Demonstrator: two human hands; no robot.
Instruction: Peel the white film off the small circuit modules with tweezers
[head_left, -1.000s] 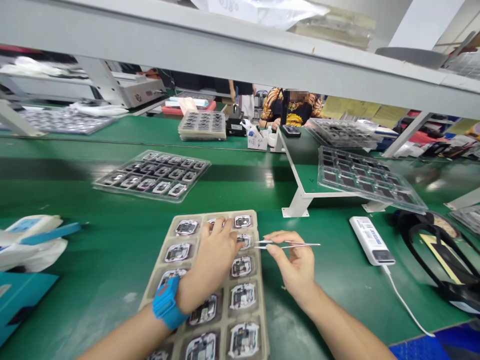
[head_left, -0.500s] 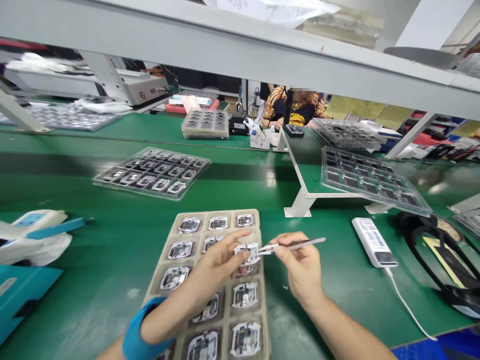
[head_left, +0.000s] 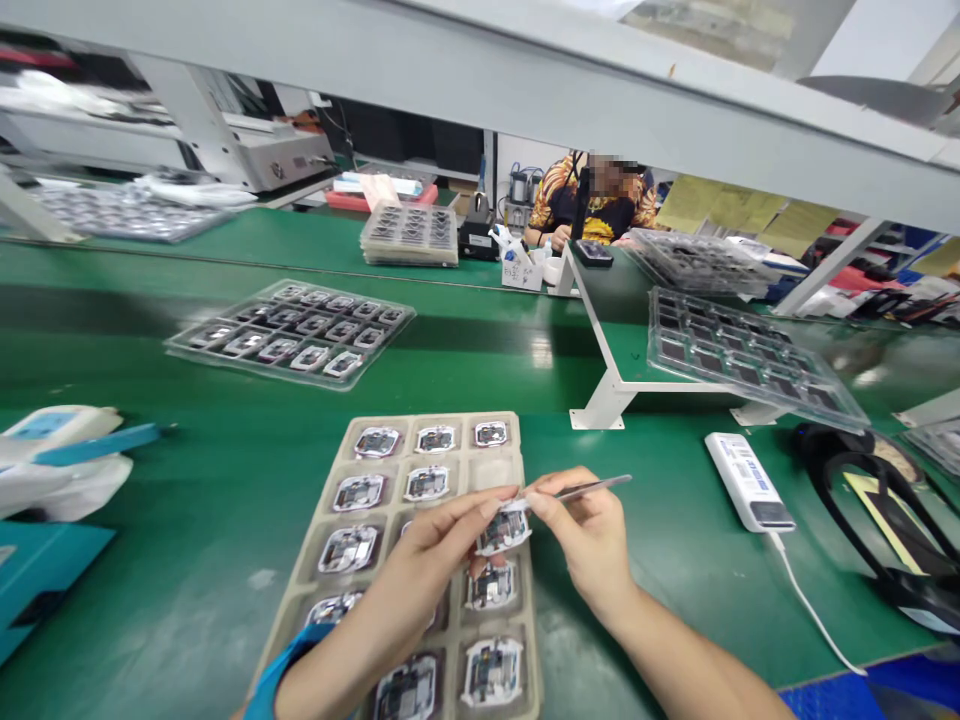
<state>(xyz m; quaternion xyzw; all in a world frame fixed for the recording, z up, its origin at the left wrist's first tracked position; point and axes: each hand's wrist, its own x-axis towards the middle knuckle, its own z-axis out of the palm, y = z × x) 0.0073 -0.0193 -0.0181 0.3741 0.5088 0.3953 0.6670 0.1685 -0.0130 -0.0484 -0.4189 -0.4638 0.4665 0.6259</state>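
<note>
A beige tray (head_left: 334, 465) of small white-framed circuit modules lies on the green bench in front of me. My left hand (head_left: 442, 545) pinches one module (head_left: 504, 530) lifted just above the tray, fingers closed on it. One tray pocket (head_left: 493, 470) in the right column sits empty. My right hand (head_left: 589, 535) grips metal tweezers (head_left: 581, 490), their tips touching the top edge of the held module. A blue band shows on my left wrist (head_left: 281, 665).
A clear tray (head_left: 289, 335) of modules lies beyond, with a stack of trays (head_left: 409, 235) further back. A white stand (head_left: 607, 385) carries another clear tray (head_left: 750, 355). A white device (head_left: 746, 480) with cable lies right. White and blue items (head_left: 56, 465) sit left. A seated person (head_left: 592, 205) works opposite.
My left hand reached into the tray, picked a module from the right column and lifted it toward me. My right hand brought the tweezers' tips onto it.
</note>
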